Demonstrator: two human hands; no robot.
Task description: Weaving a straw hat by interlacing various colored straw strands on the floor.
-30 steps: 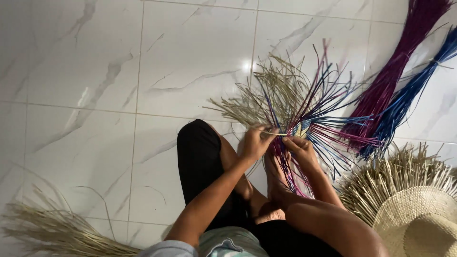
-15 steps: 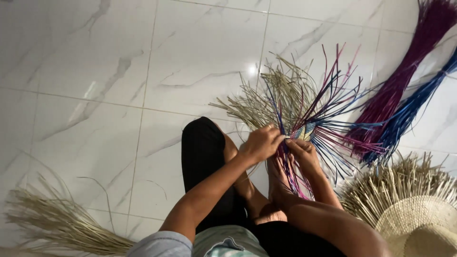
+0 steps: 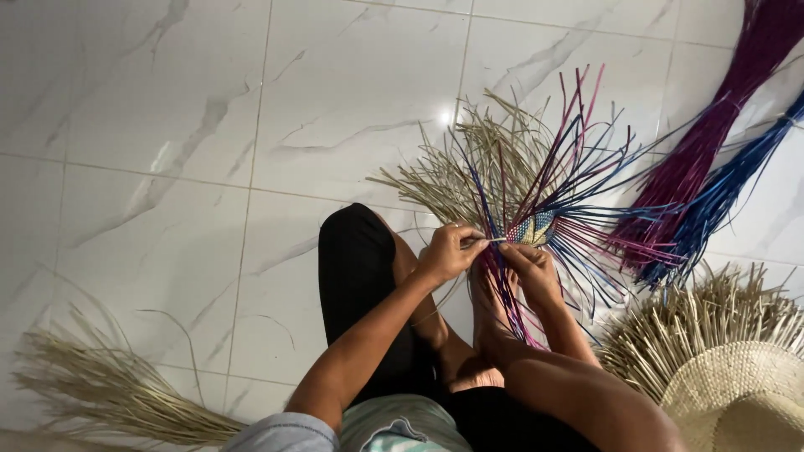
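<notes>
Two hands meet at a small woven patch (image 3: 533, 228) of blue, natural and pink strips that lies on the white marble-look tile floor (image 3: 251, 125), just ahead of the person's bare foot (image 3: 490, 314). From that patch loose strands (image 3: 536, 159) fan out upward and to the sides, straw-coloured on the left and blue, purple and pink on the right, with a few pink ones trailing back over the foot.

The left hand (image 3: 446, 251) comes in from the lower left with the forearm stretched across the bent knee, and its thumb and fingertips are pinched on a single pale strip (image 3: 492, 241) that runs toward the patch. The right hand (image 3: 529, 269) rests palm down just below the patch, its fingers curled and pressing on the strands there; whether it grips one of them I cannot tell.

Under the left forearm is the black trouser leg (image 3: 356, 276). To the right of the fan lie a purple bundle (image 3: 712, 142) and a blue bundle (image 3: 720, 197), their ends reaching in among the loose strands. At the lower right sits a straw hat (image 3: 737, 393) with an unfinished fringe of stiff ends. Well apart at the lower left lies a heap of dry straw (image 3: 100, 393).
</notes>
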